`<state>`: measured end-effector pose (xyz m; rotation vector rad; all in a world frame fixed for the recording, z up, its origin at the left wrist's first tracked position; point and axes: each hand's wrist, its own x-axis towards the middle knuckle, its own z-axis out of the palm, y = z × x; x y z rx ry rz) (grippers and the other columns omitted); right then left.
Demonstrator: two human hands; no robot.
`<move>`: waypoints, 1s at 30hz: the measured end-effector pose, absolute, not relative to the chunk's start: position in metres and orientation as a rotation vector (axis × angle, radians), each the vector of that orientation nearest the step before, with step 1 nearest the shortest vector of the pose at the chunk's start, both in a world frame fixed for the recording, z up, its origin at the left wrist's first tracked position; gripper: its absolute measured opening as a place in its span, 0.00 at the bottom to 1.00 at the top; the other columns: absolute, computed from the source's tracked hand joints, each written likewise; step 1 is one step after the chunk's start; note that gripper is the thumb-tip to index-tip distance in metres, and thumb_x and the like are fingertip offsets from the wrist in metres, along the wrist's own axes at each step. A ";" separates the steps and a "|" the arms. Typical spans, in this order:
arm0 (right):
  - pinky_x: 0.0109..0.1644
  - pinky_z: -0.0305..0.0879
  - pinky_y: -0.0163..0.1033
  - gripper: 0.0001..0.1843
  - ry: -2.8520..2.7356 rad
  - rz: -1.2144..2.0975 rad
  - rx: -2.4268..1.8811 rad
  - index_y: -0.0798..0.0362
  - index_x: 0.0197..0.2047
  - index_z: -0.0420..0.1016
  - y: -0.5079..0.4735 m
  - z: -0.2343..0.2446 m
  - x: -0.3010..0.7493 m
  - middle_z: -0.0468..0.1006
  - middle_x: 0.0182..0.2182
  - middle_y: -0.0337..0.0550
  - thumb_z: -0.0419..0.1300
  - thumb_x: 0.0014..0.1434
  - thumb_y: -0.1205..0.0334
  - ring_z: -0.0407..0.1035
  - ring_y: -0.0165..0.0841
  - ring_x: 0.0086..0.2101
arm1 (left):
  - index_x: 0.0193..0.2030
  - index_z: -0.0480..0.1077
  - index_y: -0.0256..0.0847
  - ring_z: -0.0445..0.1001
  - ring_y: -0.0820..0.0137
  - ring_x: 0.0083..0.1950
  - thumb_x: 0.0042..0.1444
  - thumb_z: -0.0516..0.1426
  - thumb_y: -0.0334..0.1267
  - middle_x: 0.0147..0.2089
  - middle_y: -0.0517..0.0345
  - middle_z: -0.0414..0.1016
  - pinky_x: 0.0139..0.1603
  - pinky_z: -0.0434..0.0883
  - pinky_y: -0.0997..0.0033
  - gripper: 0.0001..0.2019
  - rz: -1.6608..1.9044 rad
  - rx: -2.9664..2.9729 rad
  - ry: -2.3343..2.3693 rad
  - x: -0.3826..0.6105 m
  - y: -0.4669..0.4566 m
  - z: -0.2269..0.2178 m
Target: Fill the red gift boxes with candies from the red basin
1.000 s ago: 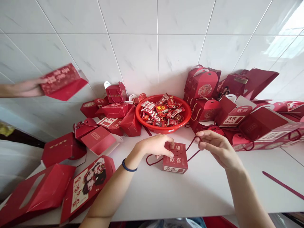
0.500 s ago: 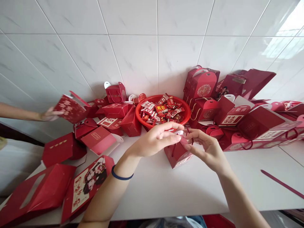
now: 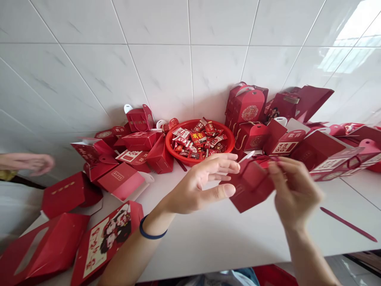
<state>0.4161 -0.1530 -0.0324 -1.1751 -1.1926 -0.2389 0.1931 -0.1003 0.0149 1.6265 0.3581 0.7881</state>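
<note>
A small red gift box [image 3: 250, 186] with a red cord handle hangs in the air above the white table [image 3: 238, 234]. My right hand [image 3: 293, 190] grips it at its top right, by the cord. My left hand [image 3: 205, 180] is beside the box on its left, fingers spread, thumb and fingertips at the box's edge. A blue band sits on my left wrist. Behind the box stands a red bowl [image 3: 199, 141] full of wrapped sweets.
Many red gift boxes and bags lie left [image 3: 119, 180] and right [image 3: 321, 153] of the bowl against the tiled wall. Flat red bags [image 3: 101, 238] rest at the near left edge. Another person's hand [image 3: 28, 163] is at far left. A red strip [image 3: 348, 224] lies at right.
I have lifted the small box off the table and turned it, my right hand now gripping it. The other person has set down their red box and drawn the hand back.
</note>
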 end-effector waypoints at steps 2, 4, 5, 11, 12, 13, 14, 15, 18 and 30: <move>0.36 0.67 0.44 0.05 -1.059 -0.421 -1.085 0.51 0.34 0.79 -0.146 -0.015 0.443 0.80 0.36 0.47 0.68 0.58 0.60 0.76 0.40 0.37 | 0.53 0.76 0.42 0.75 0.59 0.61 0.60 0.64 0.39 0.69 0.47 0.67 0.63 0.73 0.58 0.14 0.816 1.666 0.382 0.191 -0.098 0.016; 0.32 0.61 0.40 0.08 -0.994 -0.620 -1.013 0.53 0.32 0.79 -0.136 0.001 0.472 0.78 0.29 0.45 0.70 0.55 0.59 0.72 0.36 0.31 | 0.51 0.77 0.41 0.76 0.60 0.59 0.61 0.64 0.39 0.67 0.47 0.69 0.61 0.74 0.60 0.12 0.833 1.705 0.398 0.190 -0.095 0.016; 0.31 0.58 0.39 0.09 -0.994 -0.704 -0.993 0.54 0.31 0.78 -0.130 0.007 0.487 0.76 0.27 0.43 0.71 0.54 0.58 0.69 0.34 0.29 | 0.50 0.77 0.41 0.76 0.61 0.58 0.61 0.63 0.39 0.66 0.47 0.69 0.61 0.74 0.60 0.12 0.835 1.723 0.401 0.190 -0.094 0.016; 0.32 0.58 0.42 0.16 -1.003 -0.826 -1.175 0.53 0.24 0.73 -0.100 0.009 0.542 0.67 0.22 0.42 0.67 0.51 0.50 0.64 0.35 0.28 | 0.49 0.77 0.41 0.77 0.64 0.54 0.62 0.63 0.38 0.64 0.47 0.71 0.60 0.75 0.60 0.10 0.813 1.802 0.409 0.192 -0.092 0.016; 0.32 0.59 0.42 0.16 -0.996 -0.811 -1.227 0.53 0.23 0.72 -0.096 0.005 0.545 0.67 0.22 0.43 0.66 0.51 0.49 0.63 0.35 0.27 | 0.49 0.77 0.40 0.77 0.64 0.54 0.62 0.63 0.38 0.64 0.47 0.71 0.59 0.75 0.60 0.10 0.810 1.809 0.414 0.192 -0.092 0.016; 0.33 0.60 0.43 0.16 -0.994 -0.790 -1.276 0.52 0.23 0.71 -0.093 0.001 0.547 0.68 0.23 0.44 0.64 0.50 0.48 0.63 0.35 0.27 | 0.49 0.77 0.40 0.77 0.64 0.54 0.62 0.62 0.38 0.64 0.47 0.70 0.59 0.75 0.59 0.10 0.808 1.813 0.421 0.192 -0.092 0.016; 0.34 0.60 0.44 0.16 -0.997 -0.763 -1.323 0.51 0.23 0.70 -0.091 -0.004 0.548 0.69 0.24 0.45 0.63 0.50 0.47 0.62 0.34 0.27 | 0.49 0.77 0.40 0.77 0.64 0.54 0.62 0.62 0.38 0.64 0.46 0.70 0.60 0.75 0.59 0.10 0.806 1.817 0.430 0.192 -0.092 0.015; 0.34 0.61 0.45 0.15 -1.001 -0.737 -1.364 0.50 0.23 0.69 -0.090 -0.007 0.549 0.70 0.25 0.46 0.62 0.50 0.48 0.62 0.34 0.26 | 0.49 0.77 0.40 0.77 0.64 0.54 0.62 0.62 0.39 0.64 0.46 0.70 0.60 0.75 0.58 0.11 0.804 1.821 0.438 0.192 -0.092 0.015; 0.35 0.62 0.45 0.13 -1.027 -0.672 -1.430 0.49 0.24 0.68 -0.087 -0.011 0.552 0.72 0.26 0.47 0.61 0.49 0.49 0.62 0.34 0.26 | 0.49 0.77 0.40 0.77 0.63 0.55 0.62 0.62 0.39 0.64 0.47 0.71 0.60 0.75 0.59 0.10 0.805 1.839 0.447 0.192 -0.092 0.015; 0.43 0.65 0.49 0.13 -1.084 -0.647 -1.481 0.48 0.28 0.69 -0.089 -0.017 0.562 0.75 0.29 0.49 0.61 0.52 0.48 0.68 0.40 0.32 | 0.50 0.77 0.41 0.77 0.61 0.56 0.62 0.62 0.38 0.64 0.45 0.71 0.60 0.75 0.57 0.11 0.734 1.973 0.436 0.190 -0.091 0.015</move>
